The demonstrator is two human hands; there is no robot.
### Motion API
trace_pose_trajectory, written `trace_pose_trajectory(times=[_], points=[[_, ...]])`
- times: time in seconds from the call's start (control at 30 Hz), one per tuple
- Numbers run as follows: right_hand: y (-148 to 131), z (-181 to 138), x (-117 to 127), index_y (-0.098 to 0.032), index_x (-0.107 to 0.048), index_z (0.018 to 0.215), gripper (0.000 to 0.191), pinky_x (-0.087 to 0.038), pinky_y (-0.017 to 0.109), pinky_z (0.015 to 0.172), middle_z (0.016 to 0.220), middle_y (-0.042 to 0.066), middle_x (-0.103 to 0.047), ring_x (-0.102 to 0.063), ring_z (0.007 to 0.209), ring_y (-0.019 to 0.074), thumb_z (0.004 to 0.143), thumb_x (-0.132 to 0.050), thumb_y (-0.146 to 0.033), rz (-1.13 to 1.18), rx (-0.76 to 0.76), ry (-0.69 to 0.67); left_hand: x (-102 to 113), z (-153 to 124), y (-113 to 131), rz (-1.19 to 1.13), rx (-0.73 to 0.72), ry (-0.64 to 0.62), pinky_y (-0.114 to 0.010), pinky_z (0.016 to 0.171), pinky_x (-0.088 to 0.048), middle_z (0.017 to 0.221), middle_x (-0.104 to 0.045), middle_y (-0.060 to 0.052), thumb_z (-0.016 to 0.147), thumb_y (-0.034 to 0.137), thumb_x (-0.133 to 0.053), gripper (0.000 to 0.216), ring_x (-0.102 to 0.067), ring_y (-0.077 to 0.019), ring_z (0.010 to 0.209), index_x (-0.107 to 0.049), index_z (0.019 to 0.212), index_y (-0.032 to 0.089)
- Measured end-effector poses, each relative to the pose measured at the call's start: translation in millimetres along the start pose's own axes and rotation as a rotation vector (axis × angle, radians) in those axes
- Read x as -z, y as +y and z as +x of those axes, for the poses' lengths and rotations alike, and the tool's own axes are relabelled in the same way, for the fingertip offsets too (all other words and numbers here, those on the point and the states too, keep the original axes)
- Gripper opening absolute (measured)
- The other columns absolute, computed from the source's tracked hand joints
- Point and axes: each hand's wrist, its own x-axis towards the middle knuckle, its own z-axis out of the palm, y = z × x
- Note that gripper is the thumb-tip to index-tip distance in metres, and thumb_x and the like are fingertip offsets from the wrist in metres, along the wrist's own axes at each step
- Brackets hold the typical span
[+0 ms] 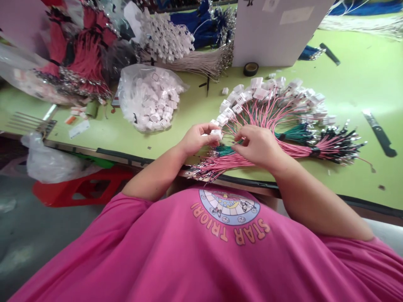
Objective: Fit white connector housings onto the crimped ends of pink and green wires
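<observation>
My left hand [197, 137] is closed on a small white plastic connector [216, 134], pinched between thumb and fingers. Just to its right, my right hand [256, 144] pinches a thin wire at its fingertips, close to the connector. Both hands hover over loose pink and green wires [217, 161] with metal terminals, lying at the near edge of the green table [352, 75]. Beyond the hands spreads a fan of pink, green and black wires with white connectors fitted [277, 105].
A clear bag of white connectors [149, 100] sits left of the hands. Bundles of red wires [78, 54], white connector harnesses [170, 40] and blue wires [204, 21] fill the back. A white box [277, 29], tape roll [251, 68] and black tool [379, 134] lie around.
</observation>
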Motion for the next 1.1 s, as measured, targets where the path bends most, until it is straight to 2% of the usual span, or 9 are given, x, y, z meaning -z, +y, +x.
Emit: trace_pose_trajectory(times=[0.07,0.13,0.23,0.37,0.57,0.67,0.73,0.87,1.1], points=[[0.2,1.9,5.2,-0.019,-0.067,0.068,0.004,-0.041,0.029,0.066,0.064,0.0,-0.065,-0.056,0.063,0.0141,0.072,-0.066,-0.02,0.088,-0.025,-0.144,1.7,0.5,-2.3,-0.04,0.003,-0.011,-0.027,0.067,-0.057,0.079,-0.071,-0.002,0.064,0.035,-0.088,0.044,-0.066,-0.0101,0.064,-0.067,0.098,0.015],[1.5,4.1,4.3,-0.018,-0.068,0.068,0.008,-0.04,0.028,0.065,0.061,-0.002,-0.063,-0.055,0.06,0.0126,0.074,-0.064,-0.021,0.205,-0.042,-0.224,3.0,1.4,-4.3,-0.079,0.017,-0.03,-0.027,0.067,-0.057,0.079,-0.071,-0.001,0.063,0.034,-0.089,0.047,-0.066,-0.0101,0.063,-0.067,0.099,0.015],[4.6,5.7,-5.6,-0.017,-0.072,0.074,0.015,-0.041,0.027,0.065,0.066,-0.001,-0.067,-0.056,0.063,0.0126,0.079,-0.06,-0.024,0.285,-0.061,-0.143,3.2,2.1,-4.9,-0.107,0.044,-0.062,-0.027,0.067,-0.058,0.08,-0.071,-0.001,0.061,0.035,-0.09,0.049,-0.067,-0.0104,0.063,-0.066,0.099,0.015],[6.7,3.8,-18.5,-0.016,-0.076,0.082,0.023,-0.041,0.028,0.068,0.076,0.003,-0.072,-0.059,0.069,0.0146,0.086,-0.055,-0.025,0.173,-0.043,0.007,1.5,1.4,-2.7,-0.106,0.051,-0.072,-0.026,0.066,-0.058,0.082,-0.071,-0.002,0.061,0.036,-0.091,0.05,-0.068,-0.0103,0.065,-0.066,0.097,0.014],[3.2,2.3,-21.4,-0.017,-0.071,0.082,0.026,-0.04,0.029,0.072,0.082,0.007,-0.072,-0.06,0.076,0.0175,0.091,-0.049,-0.025,-0.006,0.006,-0.007,-1.2,0.0,1.5,-0.029,0.016,-0.051,-0.027,0.066,-0.056,0.08,-0.071,-0.002,0.061,0.038,-0.09,0.049,-0.067,-0.0117,0.066,-0.067,0.097,0.014],[1.3,4.1,-20.0,-0.017,-0.067,0.078,0.026,-0.038,0.029,0.07,0.08,0.007,-0.069,-0.058,0.075,0.0181,0.092,-0.047,-0.025,-0.055,-0.023,-0.069,-1.8,-0.8,2.8,0.092,-0.073,-0.022,-0.028,0.072,-0.055,0.086,-0.073,-0.003,0.063,0.039,-0.089,0.046,-0.066,-0.0119,0.071,-0.069,0.097,0.014],[1.4,5.7,-19.0,-0.018,-0.063,0.073,0.026,-0.037,0.029,0.067,0.074,0.005,-0.066,-0.055,0.071,0.0169,0.091,-0.047,-0.025,-0.012,-0.068,-0.106,-1.9,-0.7,2.0,0.152,-0.152,-0.017,-0.029,0.078,-0.053,0.096,-0.075,-0.005,0.063,0.04,-0.088,0.046,-0.066,-0.0125,0.077,-0.071,0.098,0.015],[4.0,8.4,-16.7,-0.018,-0.06,0.066,0.024,-0.036,0.027,0.063,0.062,-0.001,-0.056,-0.049,0.063,0.0136,0.086,-0.049,-0.026,0.223,-0.178,-0.137,-2.4,1.4,-1.4,0.147,-0.233,-0.026,-0.031,0.087,-0.052,0.11,-0.075,-0.009,0.062,0.042,-0.089,0.045,-0.069,-0.0166,0.094,-0.072,0.096,0.018],[3.4,9.7,-16.2,-0.019,-0.056,0.059,0.021,-0.03,0.027,0.057,0.054,-0.004,-0.045,-0.038,0.055,0.0105,0.078,-0.052,-0.026,0.463,-0.279,-0.172,-5.4,2.6,-4.4,0.129,-0.307,-0.06,-0.034,0.093,-0.052,0.108,-0.076,-0.008,0.061,0.038,-0.09,0.038,-0.07,-0.0176,0.101,-0.073,0.088,0.018]])
